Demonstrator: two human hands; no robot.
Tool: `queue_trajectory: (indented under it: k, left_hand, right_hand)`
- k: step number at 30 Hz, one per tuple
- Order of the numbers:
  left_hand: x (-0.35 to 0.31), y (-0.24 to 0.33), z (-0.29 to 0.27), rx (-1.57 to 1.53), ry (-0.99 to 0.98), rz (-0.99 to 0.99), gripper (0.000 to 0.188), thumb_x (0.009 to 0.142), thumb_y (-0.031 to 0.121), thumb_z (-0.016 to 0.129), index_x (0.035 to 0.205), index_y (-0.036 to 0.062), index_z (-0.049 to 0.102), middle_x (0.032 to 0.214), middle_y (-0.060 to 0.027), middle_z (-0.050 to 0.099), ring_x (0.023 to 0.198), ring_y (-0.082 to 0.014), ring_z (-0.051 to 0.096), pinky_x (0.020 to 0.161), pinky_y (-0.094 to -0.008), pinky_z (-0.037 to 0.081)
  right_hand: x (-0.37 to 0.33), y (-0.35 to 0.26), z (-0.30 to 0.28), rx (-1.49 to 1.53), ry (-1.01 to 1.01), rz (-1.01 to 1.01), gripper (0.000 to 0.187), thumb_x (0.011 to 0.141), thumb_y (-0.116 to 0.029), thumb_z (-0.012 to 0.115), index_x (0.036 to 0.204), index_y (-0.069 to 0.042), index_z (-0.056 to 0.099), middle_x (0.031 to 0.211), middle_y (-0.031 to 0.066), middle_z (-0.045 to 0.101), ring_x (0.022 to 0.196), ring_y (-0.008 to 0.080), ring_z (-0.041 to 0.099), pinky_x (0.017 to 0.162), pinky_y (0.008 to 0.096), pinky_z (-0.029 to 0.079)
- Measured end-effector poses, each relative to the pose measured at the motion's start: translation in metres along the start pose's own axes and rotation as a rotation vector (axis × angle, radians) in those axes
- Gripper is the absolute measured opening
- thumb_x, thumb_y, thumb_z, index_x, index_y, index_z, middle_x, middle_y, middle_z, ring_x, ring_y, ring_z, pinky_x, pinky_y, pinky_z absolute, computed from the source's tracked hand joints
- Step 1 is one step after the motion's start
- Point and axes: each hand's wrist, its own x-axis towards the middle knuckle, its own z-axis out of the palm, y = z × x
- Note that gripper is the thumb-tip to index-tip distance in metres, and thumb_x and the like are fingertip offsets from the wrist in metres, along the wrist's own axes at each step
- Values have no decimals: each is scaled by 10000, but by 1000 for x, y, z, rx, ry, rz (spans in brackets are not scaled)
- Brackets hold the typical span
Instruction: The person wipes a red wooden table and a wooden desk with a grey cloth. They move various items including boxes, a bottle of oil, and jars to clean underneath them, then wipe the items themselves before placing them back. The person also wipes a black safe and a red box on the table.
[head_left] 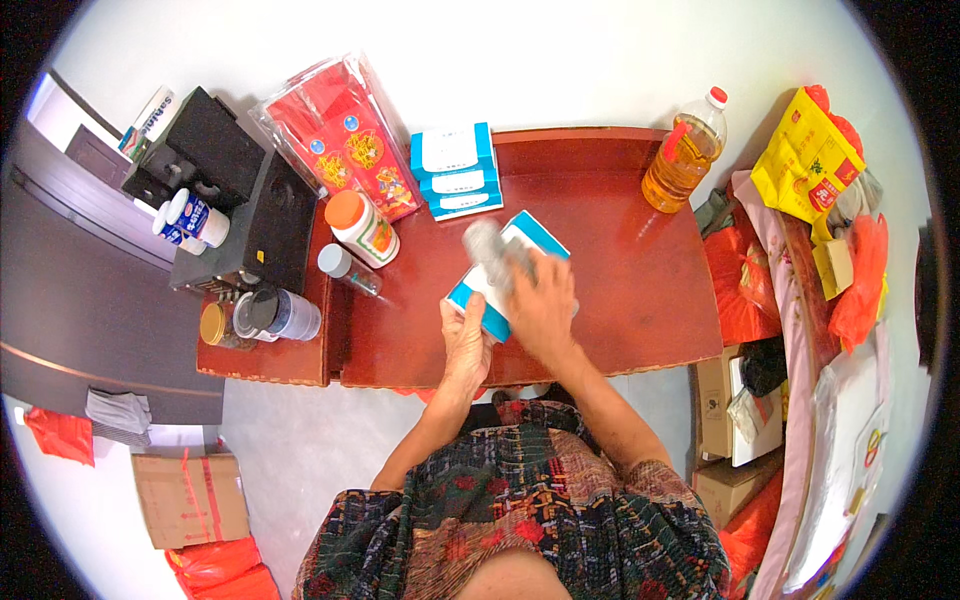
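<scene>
My left hand [466, 342] grips the near left end of a white and blue box [538, 234], thumb on top. Over the box's upper face my right hand [541, 308] presses a crumpled grey cloth [486, 246], which looks slightly blurred. The cloth and fingers hide the middle of the box. Both hands are above the reddish-brown table [630, 310], near its front edge. Just beyond them, a stack of similar white and blue boxes [458, 170] stands against the back edge.
On the left are a white bottle with an orange cap [362, 228], a small clear jar [350, 268], lidded jars [285, 313], red packets in plastic [345, 140] and black speakers [260, 220]. A bottle of yellow oil [683, 155] stands back right, near a yellow bag [808, 155].
</scene>
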Motion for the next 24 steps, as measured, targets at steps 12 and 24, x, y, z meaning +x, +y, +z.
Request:
queue_trajectory:
  k: [12, 24]
  left_hand:
    - [14, 12, -32, -229, -22, -136, 573, 915, 579, 448, 1261, 123, 461, 1197, -79, 579, 1041, -211, 596, 780, -378, 552]
    - [10, 23, -40, -147, -158, -312, 632, 861, 617, 481, 1263, 130, 496, 1121, -80, 639, 866, -232, 665, 442, -293, 483]
  right_hand:
    - [-28, 3, -11, 236, -197, -295, 405, 698, -121, 611, 1087, -217, 671, 1086, 79, 529, 993, 293, 500, 790, 430, 432]
    - [11, 38, -35, 936, -241, 375, 311, 904, -142, 535, 1185, -23, 595, 1082, 69, 547, 995, 184, 513, 863, 333, 425]
